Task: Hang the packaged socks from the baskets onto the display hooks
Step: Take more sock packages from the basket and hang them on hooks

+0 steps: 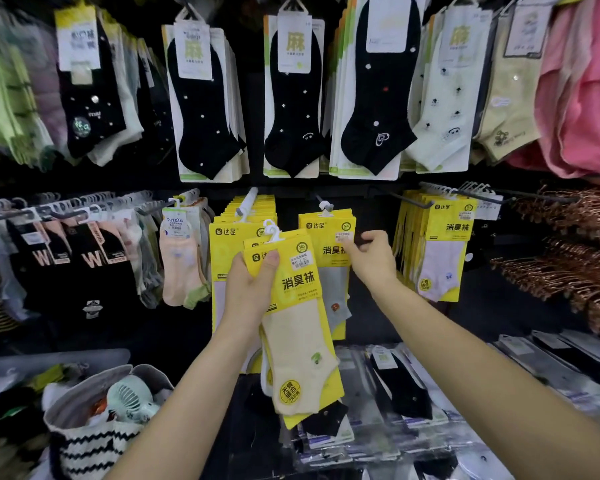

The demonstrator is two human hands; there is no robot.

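My left hand [252,289] grips a small stack of yellow sock packs [300,327] by their upper left edge; the front pack shows a cream sock and has a white plastic hanger at its top. My right hand [373,259] pinches the upper right corner of a yellow pack with a grey sock [328,244] that hangs on a display hook [323,202]. Just left of it, a full hook [248,202] carries several more yellow packs. A woven basket [90,427] sits at the lower left.
Black ankle socks hang in the upper row [291,98]. More yellow packs [440,244] hang on the right beside copper hangers [568,258]. Wrapped socks lie flat on the shelf [395,393] below. A pale green hand fan [132,400] lies in the basket.
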